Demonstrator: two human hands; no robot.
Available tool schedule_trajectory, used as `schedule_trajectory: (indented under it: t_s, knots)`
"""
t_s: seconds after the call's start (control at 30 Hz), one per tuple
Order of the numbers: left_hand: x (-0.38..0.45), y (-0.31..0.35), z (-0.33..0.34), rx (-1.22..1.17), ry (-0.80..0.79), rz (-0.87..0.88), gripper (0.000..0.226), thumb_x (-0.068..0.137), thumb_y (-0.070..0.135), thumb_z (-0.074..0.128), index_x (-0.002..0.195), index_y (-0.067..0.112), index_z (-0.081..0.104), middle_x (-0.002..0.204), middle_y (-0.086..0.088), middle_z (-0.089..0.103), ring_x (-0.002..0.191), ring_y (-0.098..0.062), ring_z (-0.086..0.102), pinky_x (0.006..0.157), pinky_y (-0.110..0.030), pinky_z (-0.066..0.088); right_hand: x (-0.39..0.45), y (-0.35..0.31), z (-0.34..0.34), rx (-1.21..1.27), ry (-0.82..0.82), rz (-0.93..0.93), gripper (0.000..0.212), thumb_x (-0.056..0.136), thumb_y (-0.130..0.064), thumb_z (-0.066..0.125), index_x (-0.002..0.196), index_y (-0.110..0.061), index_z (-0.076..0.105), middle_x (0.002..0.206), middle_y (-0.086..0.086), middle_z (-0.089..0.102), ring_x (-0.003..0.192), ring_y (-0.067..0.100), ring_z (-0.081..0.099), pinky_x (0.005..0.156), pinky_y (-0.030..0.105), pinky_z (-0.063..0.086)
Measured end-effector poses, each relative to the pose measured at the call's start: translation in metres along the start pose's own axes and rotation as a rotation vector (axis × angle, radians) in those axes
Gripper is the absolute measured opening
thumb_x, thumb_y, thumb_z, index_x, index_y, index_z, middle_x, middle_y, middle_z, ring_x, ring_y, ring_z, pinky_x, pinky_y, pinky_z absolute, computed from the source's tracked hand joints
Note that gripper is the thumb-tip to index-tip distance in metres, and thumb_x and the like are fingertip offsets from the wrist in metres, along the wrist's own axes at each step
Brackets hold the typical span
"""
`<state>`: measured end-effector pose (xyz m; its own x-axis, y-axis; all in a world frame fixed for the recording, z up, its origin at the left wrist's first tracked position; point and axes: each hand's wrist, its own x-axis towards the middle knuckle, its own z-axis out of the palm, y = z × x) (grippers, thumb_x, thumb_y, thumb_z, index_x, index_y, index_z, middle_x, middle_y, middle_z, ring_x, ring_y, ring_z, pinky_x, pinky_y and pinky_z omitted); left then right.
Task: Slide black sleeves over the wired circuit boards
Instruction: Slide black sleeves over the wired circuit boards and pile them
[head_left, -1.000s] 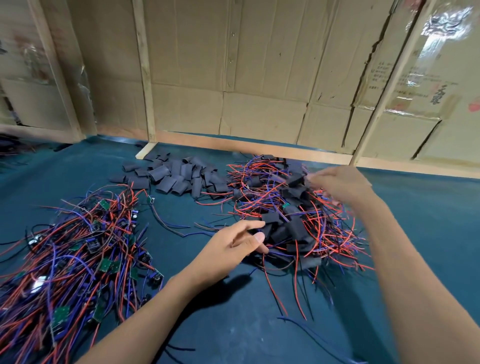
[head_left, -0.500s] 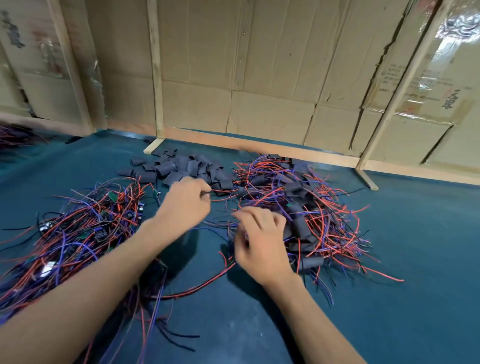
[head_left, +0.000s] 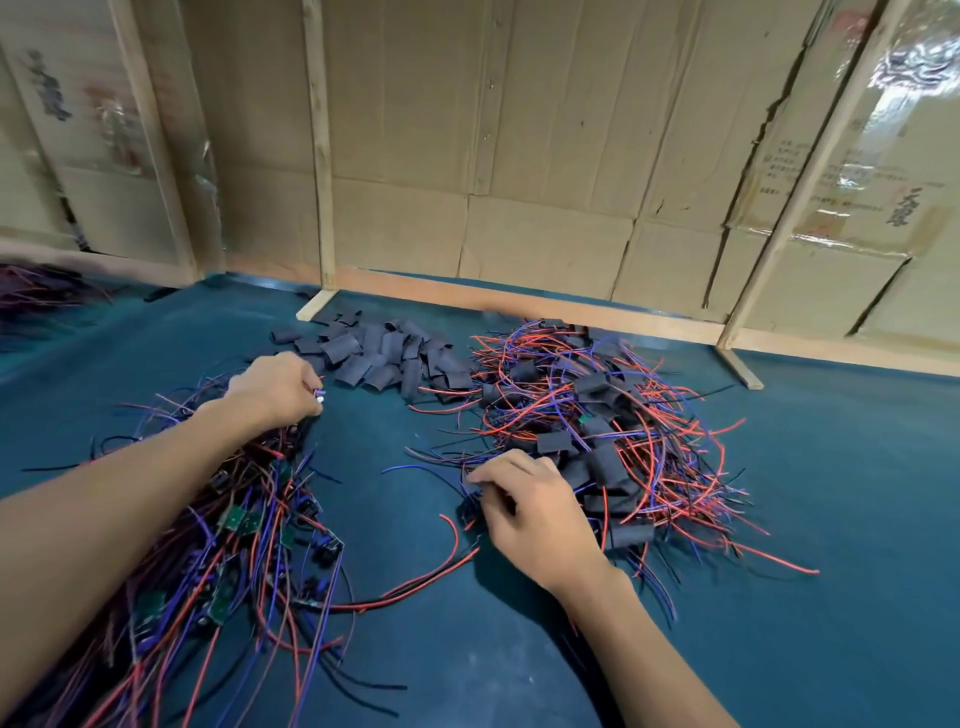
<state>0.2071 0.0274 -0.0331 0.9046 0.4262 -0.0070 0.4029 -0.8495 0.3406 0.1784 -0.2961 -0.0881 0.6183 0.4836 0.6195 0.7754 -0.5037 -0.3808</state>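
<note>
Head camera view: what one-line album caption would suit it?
Two hands sort wired circuit boards beside loose black sleeves.

A dark teal cloth-covered bench (head_left: 779, 519) seen from above, backed by a wall of brown cardboard panels (head_left: 519, 156) in pale wooden framing. At the far middle lies a heap of short flat black sleeves (head_left: 384, 356). To its right sits a tangled pile of red and blue wired boards already in black sleeves (head_left: 597, 431). On the left spreads a pile of bare green circuit boards with red and blue wires (head_left: 244, 530). The left hand (head_left: 278, 387) reaches over this pile, its fingers (head_left: 311, 397) pinching a small pale wire end (head_left: 320, 396) near the sleeves. The right hand (head_left: 535, 514) rests curled at the near edge of the sleeved pile, gripping a dark wired piece (head_left: 470, 506).
</note>
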Motion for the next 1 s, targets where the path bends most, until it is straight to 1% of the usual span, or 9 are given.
schedule_trajectory:
  t_s: [0.13,0.23,0.3,0.4,0.53,0.63,0.73,0.87,1.0]
  knots:
    - [-0.009,0.016,-0.007,0.022,0.143,-0.014,0.017,0.084,0.039,0.075,0.099,0.038,0.066,0.099,0.013,0.071,0.120,-0.025,0.053,0.092,-0.042,0.027,0.000,0.002,0.001,0.006,-0.015,-0.003,0.025,0.081,0.000,0.059,0.097,-0.013,0.074,0.097,-0.001,0.072,0.088,0.013,0.059,0.080,0.027,0.038]
    - [-0.021,0.032,-0.028,-0.164,0.171,0.100,0.023,0.084,0.039,0.076,0.106,0.036,0.068,0.088,0.019,0.066,0.109,-0.016,0.058,0.094,-0.038,0.033,0.000,0.004,0.001,0.040,0.005,0.019,0.025,0.083,0.001,0.061,0.099,-0.014,0.075,0.099,-0.002,0.072,0.091,0.021,0.066,0.084,0.030,0.042]
    - [-0.034,0.046,-0.041,-0.422,0.134,0.234,0.023,0.084,0.031,0.079,0.105,0.035,0.071,0.090,0.017,0.070,0.094,-0.008,0.063,0.086,-0.029,0.043,0.001,0.002,0.001,0.142,0.068,0.077,0.025,0.085,0.002,0.063,0.099,-0.014,0.076,0.099,-0.003,0.072,0.090,0.018,0.067,0.084,0.032,0.048]
    - [-0.062,0.068,-0.050,-0.955,-0.042,0.320,0.024,0.082,0.013,0.080,0.101,0.028,0.075,0.086,0.008,0.074,0.078,-0.007,0.067,0.075,-0.026,0.051,0.003,-0.003,0.001,0.383,0.190,0.207,0.018,0.088,-0.005,0.066,0.098,-0.017,0.076,0.094,-0.007,0.073,0.083,0.009,0.066,0.080,0.020,0.048]
    - [-0.093,0.090,-0.040,-1.409,-0.500,0.290,0.036,0.074,0.004,0.077,0.109,0.012,0.072,0.091,-0.009,0.071,0.083,-0.024,0.072,0.071,-0.034,0.058,0.008,-0.009,-0.003,0.858,0.229,0.411,0.021,0.090,-0.025,0.067,0.105,-0.015,0.078,0.086,0.005,0.073,0.073,0.013,0.061,0.072,0.024,0.049]
    - [-0.113,0.100,-0.019,-1.410,-0.674,0.223,0.043,0.074,0.004,0.074,0.116,0.010,0.069,0.089,-0.011,0.071,0.078,-0.023,0.071,0.071,-0.036,0.060,0.011,-0.005,-0.011,1.125,0.175,0.462,0.037,0.090,-0.037,0.068,0.102,-0.004,0.077,0.079,0.010,0.068,0.065,0.019,0.055,0.065,0.027,0.046]
    - [-0.129,0.104,0.007,-1.367,-0.752,0.206,0.050,0.074,0.002,0.078,0.122,0.009,0.062,0.090,-0.015,0.070,0.076,-0.025,0.068,0.068,-0.035,0.058,0.013,-0.005,-0.013,1.189,0.051,0.514,0.053,0.080,-0.052,0.079,0.083,0.001,0.074,0.071,0.013,0.061,0.062,0.021,0.053,0.061,0.030,0.045]
    - [-0.140,0.103,0.031,-1.338,-0.752,0.182,0.042,0.083,-0.001,0.073,0.121,0.007,0.058,0.094,-0.020,0.068,0.079,-0.028,0.067,0.067,-0.034,0.056,0.013,-0.006,-0.010,1.080,0.010,0.571,0.034,0.086,-0.038,0.074,0.087,-0.004,0.078,0.080,0.032,0.059,0.075,0.032,0.056,0.074,0.048,0.042]
    - [-0.142,0.096,0.035,-1.285,-0.745,0.134,0.050,0.081,0.000,0.077,0.126,0.007,0.058,0.092,-0.023,0.068,0.072,-0.024,0.067,0.066,-0.033,0.056,0.014,-0.010,-0.015,1.066,-0.060,0.579,0.029,0.093,-0.033,0.066,0.100,-0.007,0.078,0.091,0.026,0.069,0.065,0.023,0.056,0.062,0.033,0.045]
